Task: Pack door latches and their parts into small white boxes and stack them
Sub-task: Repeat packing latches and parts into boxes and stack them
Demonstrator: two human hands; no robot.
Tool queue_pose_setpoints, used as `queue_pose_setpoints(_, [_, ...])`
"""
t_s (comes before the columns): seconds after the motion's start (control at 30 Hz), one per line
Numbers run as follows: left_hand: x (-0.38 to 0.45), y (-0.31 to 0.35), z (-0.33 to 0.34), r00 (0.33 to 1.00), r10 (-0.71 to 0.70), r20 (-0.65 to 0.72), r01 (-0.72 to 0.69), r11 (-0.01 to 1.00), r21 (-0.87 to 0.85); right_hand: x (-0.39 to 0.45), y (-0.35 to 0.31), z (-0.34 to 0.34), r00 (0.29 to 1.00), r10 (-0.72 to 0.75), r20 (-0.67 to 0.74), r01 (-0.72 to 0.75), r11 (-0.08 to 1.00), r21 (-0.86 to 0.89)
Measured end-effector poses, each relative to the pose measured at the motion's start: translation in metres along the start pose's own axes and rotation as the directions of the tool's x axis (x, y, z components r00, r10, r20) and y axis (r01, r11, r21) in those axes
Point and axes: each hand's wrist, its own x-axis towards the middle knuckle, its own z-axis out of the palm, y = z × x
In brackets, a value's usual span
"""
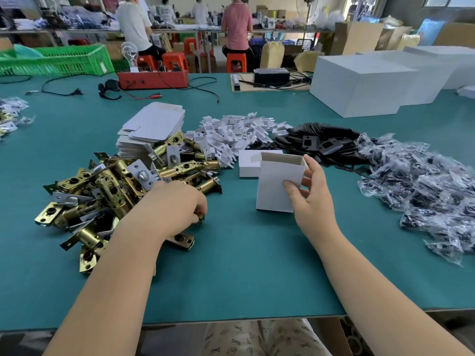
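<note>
box (279, 185) upright on bench (244, 265), top open, right hand (309, 195) fingers clamped on its side | left hand (177, 206) fingers curled round a latch (199, 219) at the latch pile (108, 191) edge

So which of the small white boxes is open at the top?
The upright box held by the right hand: its top gapes open, showing the inside. The other assembled box behind it lies closed, and the carton stack is still flat.
</note>
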Motion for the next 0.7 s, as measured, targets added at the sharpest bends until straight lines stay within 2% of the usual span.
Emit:
queue_pose_setpoints(0.07, [0.001, -0.001, -0.001, 0.995, 0.012, -0.098, -0.023, 0.994, -0.110, 0.000, 0.000, -0.001, 1.000, -0.005, 0.000, 0.005, 1.000, 0.006])
queue_pose_setpoints(0.17, [0.004, 0.001, -0.006, 0.951, -0.005, -0.309, -0.097, 0.944, -0.314, -0.002, -0.002, -0.001, 1.000, 0.006, 0.012, -0.007, 1.000, 0.028])
queue_pose_setpoints(0.33, [0.005, 0.025, -0.022, 0.872, -0.082, -0.482, -0.277, 0.730, -0.625, -0.004, -0.006, -0.002, 0.999, -0.027, 0.017, 0.027, 0.999, 0.032])
queue_pose_setpoints(0.47, [0.010, 0.045, -0.046, 0.742, -0.208, -0.638, -0.411, 0.610, -0.677, -0.006, -0.009, -0.001, 0.998, -0.026, 0.054, 0.025, 0.999, 0.020])
queue_pose_setpoints(0.53, [0.014, 0.051, -0.058, 0.693, -0.274, -0.667, -0.440, 0.571, -0.693, -0.007, -0.009, -0.002, 0.997, -0.033, 0.070, 0.031, 0.999, 0.024])
queue_pose_setpoints(0.63, [0.020, 0.060, -0.071, 0.683, -0.317, -0.658, -0.489, 0.470, -0.734, -0.008, -0.011, -0.003, 0.995, -0.044, 0.089, 0.041, 0.999, 0.033])
queue_pose_setpoints(0.7, [0.024, 0.067, -0.074, 0.678, -0.273, -0.683, -0.509, 0.495, -0.704, -0.008, -0.012, -0.002, 0.994, -0.047, 0.102, 0.044, 0.998, 0.035])
